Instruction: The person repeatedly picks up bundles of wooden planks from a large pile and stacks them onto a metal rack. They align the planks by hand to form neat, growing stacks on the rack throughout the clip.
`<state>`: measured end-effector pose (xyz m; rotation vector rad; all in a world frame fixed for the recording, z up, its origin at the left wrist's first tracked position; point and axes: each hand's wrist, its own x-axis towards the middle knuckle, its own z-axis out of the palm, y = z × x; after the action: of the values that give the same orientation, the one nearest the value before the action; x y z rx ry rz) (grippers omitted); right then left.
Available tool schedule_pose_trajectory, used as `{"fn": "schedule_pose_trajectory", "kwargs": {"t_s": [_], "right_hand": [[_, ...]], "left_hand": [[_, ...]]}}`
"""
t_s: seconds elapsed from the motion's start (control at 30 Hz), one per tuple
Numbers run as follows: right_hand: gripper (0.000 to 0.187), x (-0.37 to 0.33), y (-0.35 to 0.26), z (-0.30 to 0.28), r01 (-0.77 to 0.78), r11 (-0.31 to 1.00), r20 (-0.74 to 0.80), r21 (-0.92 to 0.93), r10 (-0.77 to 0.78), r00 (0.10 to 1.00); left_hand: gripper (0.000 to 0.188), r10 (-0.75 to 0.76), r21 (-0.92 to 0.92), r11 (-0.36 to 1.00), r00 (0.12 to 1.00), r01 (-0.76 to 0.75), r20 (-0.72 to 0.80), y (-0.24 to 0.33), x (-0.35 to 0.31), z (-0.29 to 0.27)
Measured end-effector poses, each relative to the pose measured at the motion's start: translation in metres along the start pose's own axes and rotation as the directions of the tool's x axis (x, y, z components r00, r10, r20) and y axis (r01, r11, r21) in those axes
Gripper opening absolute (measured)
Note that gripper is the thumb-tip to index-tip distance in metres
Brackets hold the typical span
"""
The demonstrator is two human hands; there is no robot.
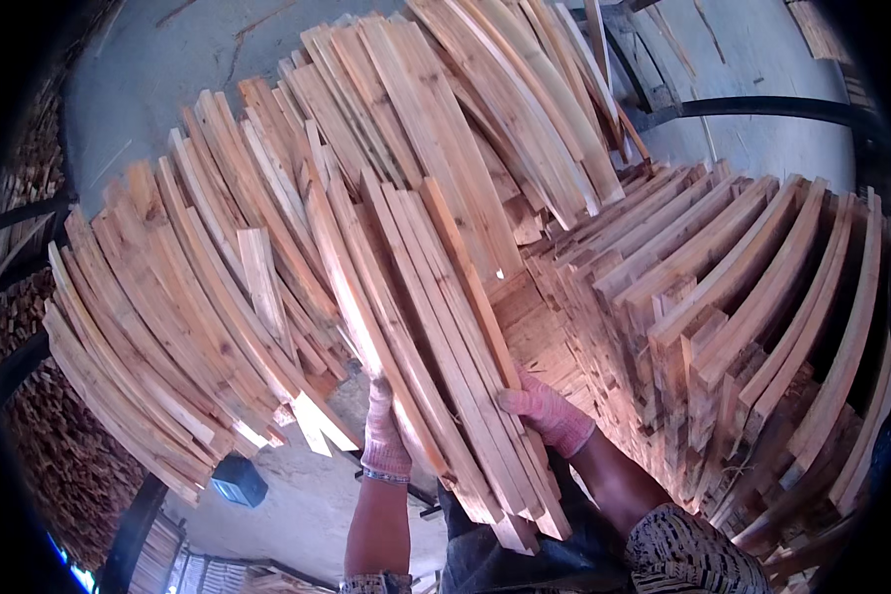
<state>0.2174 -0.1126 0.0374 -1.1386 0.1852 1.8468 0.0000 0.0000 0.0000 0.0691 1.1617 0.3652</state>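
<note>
Several loose boards [450, 342], gripped between left hand [384, 441] and right hand [551, 414], could slide apart if squeezed unevenly.

L glove [384, 436] pink knit w/ greyish cuff edge [386, 477]; R glove [552, 411] also pink. R sleeve [693, 549] blk/cream patterned; dk lower garment [490, 569].
</note>
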Motion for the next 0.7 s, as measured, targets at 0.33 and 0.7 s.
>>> {"fn": "schedule_pose_trajectory", "kwargs": {"t_s": [0.33, 0.7], "right_hand": [[0.112, -0.13, 0.017, 0.067, 0.073, 0.997, 0.028, 0.039, -0.075, 0.997], [0.112, -0.211, -0.044, 0.164, 0.221, 0.959, 0.151, -0.18, -0.195, 0.969]], "left_hand": [[0.103, 0.018, 0.238, 0.971, 0.999, -0.011, -0.028, 0.008, -0.158, 0.051], [0.093, 0.276, 0.118, 0.951, 0.957, -0.285, 0.088, 0.048, -0.303, 0.103]]}}
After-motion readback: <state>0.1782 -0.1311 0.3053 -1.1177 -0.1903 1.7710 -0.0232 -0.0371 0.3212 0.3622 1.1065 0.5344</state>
